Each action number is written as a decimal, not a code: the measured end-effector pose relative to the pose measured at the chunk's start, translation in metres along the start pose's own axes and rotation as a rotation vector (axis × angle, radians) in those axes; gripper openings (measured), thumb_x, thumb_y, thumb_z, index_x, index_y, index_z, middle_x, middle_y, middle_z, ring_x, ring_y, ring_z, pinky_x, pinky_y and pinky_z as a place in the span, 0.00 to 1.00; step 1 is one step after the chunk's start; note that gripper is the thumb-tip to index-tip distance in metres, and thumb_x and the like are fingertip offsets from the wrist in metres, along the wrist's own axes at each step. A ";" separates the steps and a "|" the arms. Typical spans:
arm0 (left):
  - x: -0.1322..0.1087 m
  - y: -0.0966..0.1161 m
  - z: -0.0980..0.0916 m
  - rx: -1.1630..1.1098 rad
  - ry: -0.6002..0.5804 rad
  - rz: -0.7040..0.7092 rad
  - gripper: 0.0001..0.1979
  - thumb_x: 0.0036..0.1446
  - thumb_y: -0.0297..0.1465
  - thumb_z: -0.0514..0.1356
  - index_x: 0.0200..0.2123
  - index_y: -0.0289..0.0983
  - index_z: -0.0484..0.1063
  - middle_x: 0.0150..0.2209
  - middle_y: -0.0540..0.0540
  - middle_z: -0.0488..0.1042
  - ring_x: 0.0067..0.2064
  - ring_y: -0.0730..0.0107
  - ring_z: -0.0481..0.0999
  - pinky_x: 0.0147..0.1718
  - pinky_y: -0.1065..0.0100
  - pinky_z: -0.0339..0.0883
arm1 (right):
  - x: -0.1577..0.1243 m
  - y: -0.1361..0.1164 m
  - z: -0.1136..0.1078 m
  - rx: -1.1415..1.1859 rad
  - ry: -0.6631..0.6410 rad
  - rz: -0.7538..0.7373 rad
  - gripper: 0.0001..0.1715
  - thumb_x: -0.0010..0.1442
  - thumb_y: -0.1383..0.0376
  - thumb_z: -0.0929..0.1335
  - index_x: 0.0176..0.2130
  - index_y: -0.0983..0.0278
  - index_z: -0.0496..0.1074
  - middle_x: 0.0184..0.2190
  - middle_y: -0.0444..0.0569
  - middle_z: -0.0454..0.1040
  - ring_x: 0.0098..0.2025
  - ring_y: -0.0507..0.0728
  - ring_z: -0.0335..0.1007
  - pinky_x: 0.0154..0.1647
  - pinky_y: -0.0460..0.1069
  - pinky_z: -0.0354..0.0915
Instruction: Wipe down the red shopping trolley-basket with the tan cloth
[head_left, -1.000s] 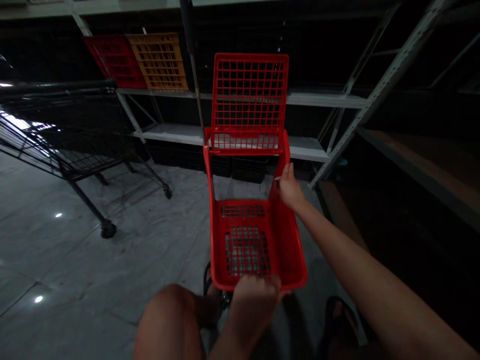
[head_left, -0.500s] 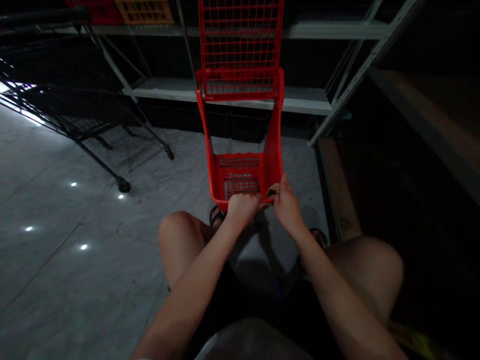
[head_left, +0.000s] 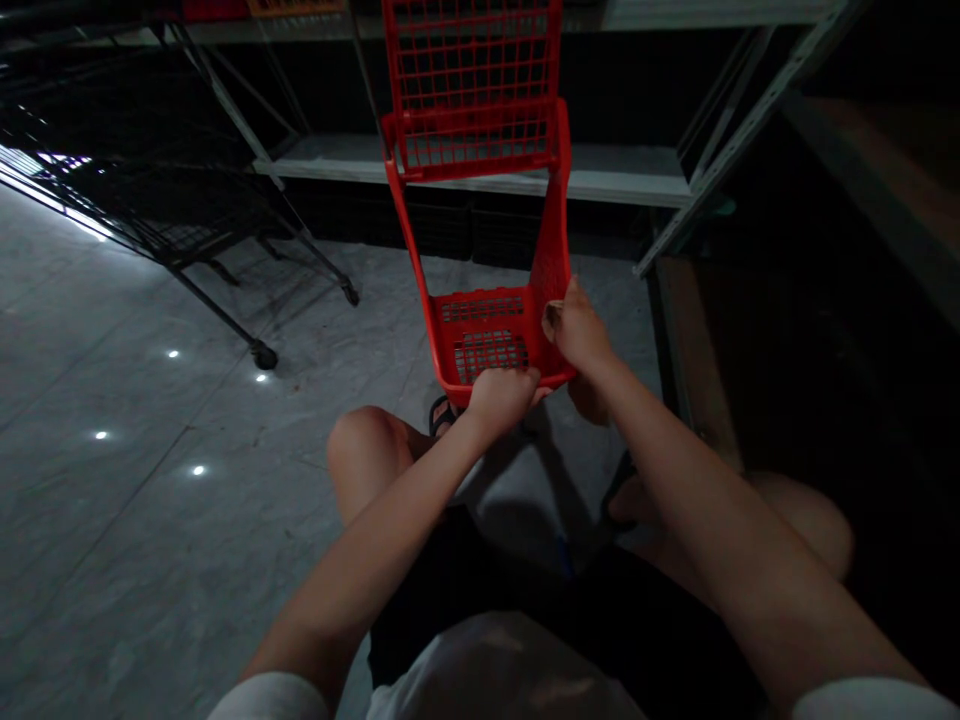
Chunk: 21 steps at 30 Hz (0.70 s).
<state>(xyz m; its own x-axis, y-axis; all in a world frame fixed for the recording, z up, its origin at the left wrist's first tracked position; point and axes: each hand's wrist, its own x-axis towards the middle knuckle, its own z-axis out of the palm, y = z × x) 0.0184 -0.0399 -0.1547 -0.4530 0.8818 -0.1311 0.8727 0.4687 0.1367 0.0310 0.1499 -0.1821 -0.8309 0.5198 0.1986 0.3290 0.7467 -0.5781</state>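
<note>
A red plastic cart basket [head_left: 487, 330] with gridded walls stands on end on the grey floor in front of my knees, its far panel [head_left: 472, 90] rising toward the shelves. My left hand [head_left: 501, 392] is closed over the basket's near bottom edge. My right hand [head_left: 576, 330] grips the right side wall just above that corner, and a small pale object shows at its fingertips, too dim to name. I am crouched, with both knees either side of the basket.
A black wire shopping cart [head_left: 150, 190] on wheels stands at the left. Metal shelving [head_left: 480, 170] runs along the back with dark crates underneath. A slanted shelf post [head_left: 712, 150] and a wooden board [head_left: 690, 370] lie at the right.
The basket sits lower and closer as my view dropped. My right hand slid from the upper side wall down to the near corner, then slightly back up the wall.
</note>
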 end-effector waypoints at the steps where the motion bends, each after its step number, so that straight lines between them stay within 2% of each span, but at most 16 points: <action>1: 0.001 0.002 -0.002 -0.005 -0.009 0.002 0.22 0.75 0.46 0.54 0.51 0.35 0.78 0.42 0.34 0.85 0.46 0.47 0.88 0.40 0.59 0.77 | 0.003 0.000 0.001 -0.014 0.003 0.017 0.51 0.65 0.63 0.64 0.78 0.79 0.45 0.72 0.75 0.61 0.64 0.73 0.72 0.64 0.66 0.71; 3: -0.001 -0.001 -0.009 0.006 -0.031 0.045 0.19 0.75 0.43 0.56 0.55 0.34 0.76 0.44 0.35 0.86 0.46 0.48 0.88 0.41 0.59 0.77 | 0.007 0.001 0.001 -0.023 0.005 0.020 0.51 0.65 0.63 0.64 0.78 0.78 0.46 0.72 0.74 0.61 0.64 0.73 0.72 0.64 0.65 0.71; 5: -0.008 -0.016 -0.023 0.080 -0.056 0.125 0.21 0.72 0.44 0.61 0.56 0.33 0.76 0.45 0.35 0.86 0.48 0.48 0.87 0.47 0.55 0.77 | 0.008 0.003 0.001 -0.017 0.002 0.004 0.52 0.65 0.63 0.65 0.78 0.78 0.46 0.73 0.73 0.61 0.65 0.73 0.72 0.65 0.65 0.71; 7: -0.017 -0.045 -0.038 0.198 -0.068 0.179 0.24 0.66 0.48 0.67 0.52 0.32 0.79 0.45 0.34 0.86 0.51 0.47 0.86 0.59 0.50 0.72 | 0.010 0.005 0.000 -0.012 0.005 -0.005 0.53 0.64 0.62 0.66 0.79 0.77 0.45 0.72 0.73 0.62 0.65 0.73 0.71 0.64 0.66 0.71; 9: -0.025 -0.081 -0.050 0.280 -0.052 0.206 0.24 0.62 0.50 0.70 0.47 0.33 0.81 0.47 0.35 0.86 0.54 0.50 0.84 0.69 0.49 0.61 | 0.014 0.006 -0.001 -0.017 0.007 -0.003 0.53 0.65 0.62 0.67 0.79 0.76 0.46 0.71 0.73 0.64 0.66 0.74 0.71 0.64 0.68 0.70; 11: -0.028 -0.114 -0.055 0.263 -0.026 0.290 0.21 0.65 0.50 0.68 0.47 0.37 0.81 0.51 0.40 0.85 0.58 0.56 0.82 0.73 0.51 0.53 | 0.018 0.007 -0.004 -0.022 0.001 0.014 0.52 0.65 0.61 0.67 0.79 0.75 0.47 0.69 0.73 0.67 0.66 0.75 0.71 0.65 0.68 0.70; 13: -0.026 -0.137 -0.051 0.201 -0.018 0.406 0.18 0.68 0.49 0.64 0.47 0.42 0.82 0.52 0.47 0.85 0.60 0.60 0.79 0.75 0.52 0.47 | 0.021 0.006 -0.006 -0.008 0.001 0.062 0.52 0.66 0.61 0.67 0.78 0.77 0.47 0.66 0.73 0.71 0.64 0.74 0.73 0.64 0.67 0.70; 16: -0.022 -0.144 -0.035 0.168 0.039 0.491 0.17 0.72 0.48 0.60 0.46 0.44 0.83 0.47 0.50 0.84 0.59 0.61 0.77 0.76 0.49 0.44 | 0.022 0.004 -0.009 0.047 0.036 0.171 0.48 0.68 0.63 0.65 0.77 0.80 0.49 0.61 0.73 0.76 0.61 0.72 0.77 0.61 0.63 0.72; 19: -0.022 -0.133 -0.019 0.217 0.164 0.480 0.20 0.72 0.50 0.58 0.45 0.42 0.83 0.44 0.48 0.82 0.55 0.59 0.77 0.76 0.46 0.46 | 0.010 0.004 -0.009 0.084 0.098 0.280 0.41 0.70 0.66 0.60 0.76 0.80 0.54 0.60 0.72 0.77 0.62 0.70 0.77 0.62 0.62 0.71; 21: -0.023 -0.123 -0.012 0.235 0.224 0.466 0.21 0.72 0.50 0.57 0.45 0.41 0.82 0.43 0.47 0.82 0.53 0.58 0.77 0.75 0.45 0.48 | -0.003 0.006 -0.007 0.076 0.142 0.326 0.39 0.69 0.68 0.60 0.75 0.79 0.56 0.62 0.72 0.75 0.64 0.70 0.74 0.65 0.63 0.69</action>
<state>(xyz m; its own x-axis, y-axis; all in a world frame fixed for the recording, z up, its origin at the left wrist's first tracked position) -0.0808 -0.1173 -0.1570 -0.0152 0.9942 0.1061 0.9952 0.0254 -0.0949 0.0387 0.1559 -0.1806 -0.6153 0.7821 0.0988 0.5280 0.5019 -0.6851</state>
